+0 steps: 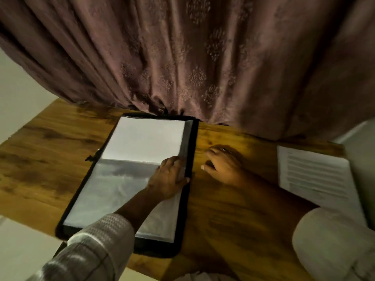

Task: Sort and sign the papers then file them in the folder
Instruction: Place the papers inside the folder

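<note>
Well, from the head view I count one folder [194,138], lying open under my left hand [170,176], with one blank white sheet [146,136] in its half beyond the fingers. That hand lies palm down on the folder's right side, thumb stretched over the black border, fingers bent on the clear sleeves. Whether they pinch a sleeve, I cannot tell. My right hand [221,167] rests on the table [50,142] just beside the folder, fingers loosely spread and holding nothing, one ring [223,149] on it. One pile of printed papers [316,177] lies to the right of that hand, apart from it. I cannot count its sheets. One curtain [182,57] hangs beyond both hands.
</note>
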